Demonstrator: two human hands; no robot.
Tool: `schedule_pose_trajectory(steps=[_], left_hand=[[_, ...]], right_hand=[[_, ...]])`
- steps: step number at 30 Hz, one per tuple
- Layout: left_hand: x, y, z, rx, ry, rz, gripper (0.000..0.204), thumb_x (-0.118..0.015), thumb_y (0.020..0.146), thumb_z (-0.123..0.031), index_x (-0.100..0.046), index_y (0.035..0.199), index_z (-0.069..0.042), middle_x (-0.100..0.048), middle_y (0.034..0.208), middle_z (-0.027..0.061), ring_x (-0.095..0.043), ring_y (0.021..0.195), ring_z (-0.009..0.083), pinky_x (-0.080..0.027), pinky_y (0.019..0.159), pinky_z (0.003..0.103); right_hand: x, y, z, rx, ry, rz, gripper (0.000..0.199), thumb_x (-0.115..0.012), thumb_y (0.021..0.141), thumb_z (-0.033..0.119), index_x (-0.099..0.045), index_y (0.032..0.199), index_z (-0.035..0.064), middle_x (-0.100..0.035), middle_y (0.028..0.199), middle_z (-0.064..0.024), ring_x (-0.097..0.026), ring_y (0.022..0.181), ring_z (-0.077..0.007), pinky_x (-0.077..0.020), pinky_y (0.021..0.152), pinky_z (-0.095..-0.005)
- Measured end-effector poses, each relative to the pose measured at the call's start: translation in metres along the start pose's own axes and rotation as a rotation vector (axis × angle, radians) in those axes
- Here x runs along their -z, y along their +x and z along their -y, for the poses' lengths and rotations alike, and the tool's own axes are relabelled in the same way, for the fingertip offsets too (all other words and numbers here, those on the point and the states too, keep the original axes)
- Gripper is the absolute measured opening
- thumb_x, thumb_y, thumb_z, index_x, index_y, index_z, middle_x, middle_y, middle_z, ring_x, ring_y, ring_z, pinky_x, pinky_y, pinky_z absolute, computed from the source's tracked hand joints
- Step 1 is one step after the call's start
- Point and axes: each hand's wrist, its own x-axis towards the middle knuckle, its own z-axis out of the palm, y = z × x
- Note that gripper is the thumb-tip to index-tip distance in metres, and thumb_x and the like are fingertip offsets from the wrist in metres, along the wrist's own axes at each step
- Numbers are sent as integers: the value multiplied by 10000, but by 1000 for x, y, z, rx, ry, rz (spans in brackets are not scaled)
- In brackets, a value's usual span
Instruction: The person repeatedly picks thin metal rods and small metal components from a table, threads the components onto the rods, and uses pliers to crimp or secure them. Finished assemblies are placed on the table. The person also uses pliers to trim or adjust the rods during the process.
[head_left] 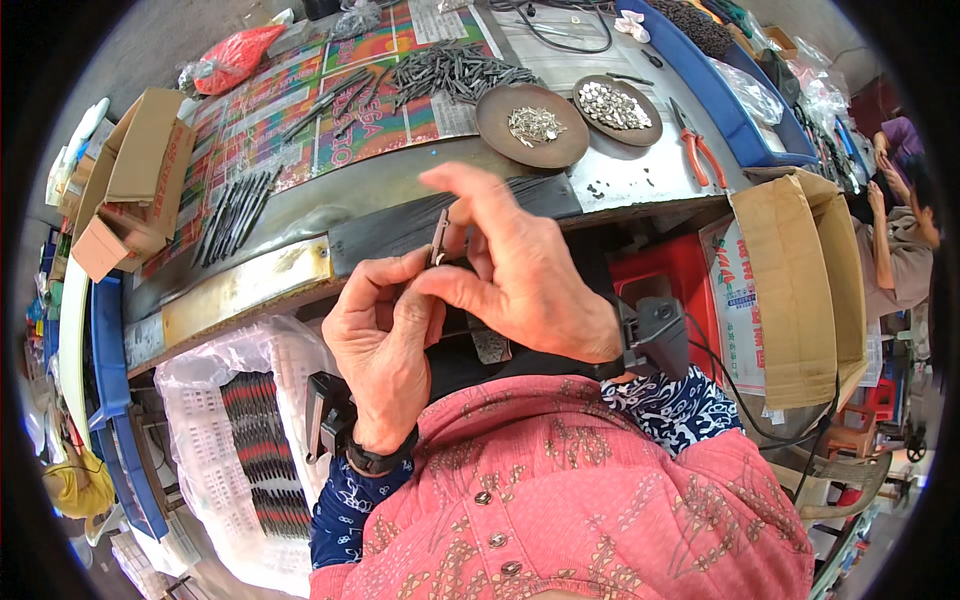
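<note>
Over the near edge of the workbench, my left hand (385, 335) pinches a small dark narrow piece (439, 236) between thumb and fingers. The piece stands nearly upright, with a pale bit showing at its lower end. My right hand (525, 270) meets it from the other side: its thumb and curled fingers close around the piece, while the index finger sticks out above. Just beyond, a brown plate (490, 135) carries thin silvery pins (535, 125). Beside it a second brown plate (648, 132) bears small pale metal bits (612, 105).
Black strips (455, 72) lie heaped at the back; more long dark strips (235, 215) lie at left. Red-handled pliers (697, 150) rest at right, near a blue tray (715, 100). Cardboard boxes (145, 170) flank the bench. Below left, a plastic-lined crate (200, 400) holds dark-and-red pieces.
</note>
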Motion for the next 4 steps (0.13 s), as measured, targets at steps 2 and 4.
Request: schedule_pose_trajectory(steps=[2,4], left_hand=[[-2,-1,0,32,37,-54,143,-606,904,-7,-625,1044,12,-633,788,45,-471,559,47,-339,481,180],[-1,-3,-3,56,97,-62,161,-604,921,-54,-627,1068,8,-626,790,32,-473,563,49,-344,488,181]], right_hand=[[1,1,-1,-72,17,-63,585,-733,816,260,-431,1271,51,-567,707,-82,-599,582,-238,-475,524,-336],[0,4,-3,-107,30,-86,590,-730,818,266,-428,1279,55,-572,720,-80,-604,594,-237,-477,527,-336]])
